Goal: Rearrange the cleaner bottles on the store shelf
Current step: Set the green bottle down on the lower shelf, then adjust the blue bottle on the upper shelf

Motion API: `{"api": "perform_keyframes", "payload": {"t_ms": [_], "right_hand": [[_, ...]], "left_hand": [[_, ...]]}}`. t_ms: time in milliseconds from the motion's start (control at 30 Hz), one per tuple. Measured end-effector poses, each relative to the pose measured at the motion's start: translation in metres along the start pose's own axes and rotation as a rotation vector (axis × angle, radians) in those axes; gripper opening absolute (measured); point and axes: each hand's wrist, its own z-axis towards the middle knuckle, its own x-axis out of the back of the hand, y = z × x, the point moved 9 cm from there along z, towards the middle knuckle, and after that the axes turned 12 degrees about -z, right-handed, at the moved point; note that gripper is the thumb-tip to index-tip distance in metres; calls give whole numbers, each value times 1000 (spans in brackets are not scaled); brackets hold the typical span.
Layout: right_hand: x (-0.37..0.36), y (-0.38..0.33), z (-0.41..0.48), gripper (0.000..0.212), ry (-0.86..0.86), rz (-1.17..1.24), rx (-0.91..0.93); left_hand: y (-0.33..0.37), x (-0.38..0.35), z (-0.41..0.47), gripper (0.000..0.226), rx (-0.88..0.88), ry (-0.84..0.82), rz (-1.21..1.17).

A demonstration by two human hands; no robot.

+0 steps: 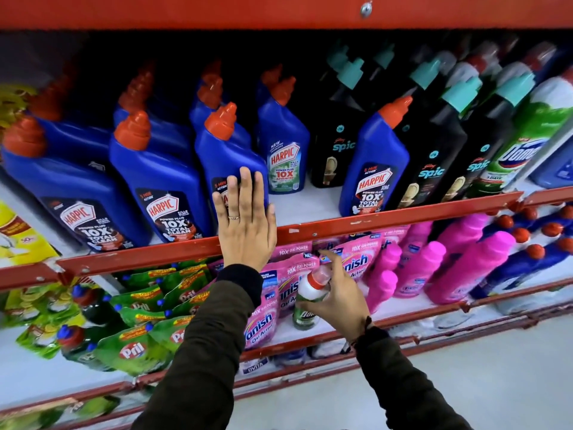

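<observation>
Nearest, at 6 o'clock: two dark sleeves reaching up from the bottom edge.

Right hand (336,293), at about 5 o'clock from centre, fingers wrapped around a small green bottle (310,297). White shoulder, red-and-clear cap, green label partly hidden by the fingers. Bottle held tilted, cap toward 1 o'clock, in front of the pink pouches (263,318) on the lower shelf.

Left hand (246,225), near centre, flat and spread wide, ring on one finger. Palm crosses the red rail (372,220) of the upper shelf; fingertips press the lower front of a blue bottle (231,159), covering part of its label. Nothing gripped.

Blue bottle: deep blue body, angled neck, orange-red cap, dark label. It stands upright at the shelf front, third in a row of matching blue bottles running toward 9 o'clock.

At its 3 o'clock, a bare patch of white shelf, with a smaller blue bottle bearing a green label (283,147) set further back. Beyond the gap, toward 3 o'clock, another blue bottle (373,162) at the rail, then black bottles (434,150) with teal caps.

Lower shelf, 8 o'clock: green pouches (136,349). At 4 o'clock: pink bottles (465,268).
</observation>
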Motion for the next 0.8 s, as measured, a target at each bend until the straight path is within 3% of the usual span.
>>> {"api": "perform_keyframes", "payload": {"t_ms": [100,133,267,333,433,533,667,800], "right_hand": [[17,-12,-3,109,12,15,56],[35,-22,-4,103,102,7,98],[144,-74,-15,68,813,-3,231],[187,-96,-6,75,947,-11,185],[223,-113,25,83,847,-147,45],[229,-115,44,73,745,-230,-55],[228,-120,47,59,731,-125,-2],[219,-144,40,59,728,-95,97]], "left_hand": [[0,-1,0,86,-10,11,-6],[1,-1,0,85,-16,16,-10],[0,-1,-2,84,-19,27,-12],[1,0,-1,84,-22,29,-23],[2,1,-1,84,-35,37,-27],[3,3,-1,85,-32,33,-22],[4,6,1,85,-41,38,-24],[6,7,2,85,-50,42,-37]]}}
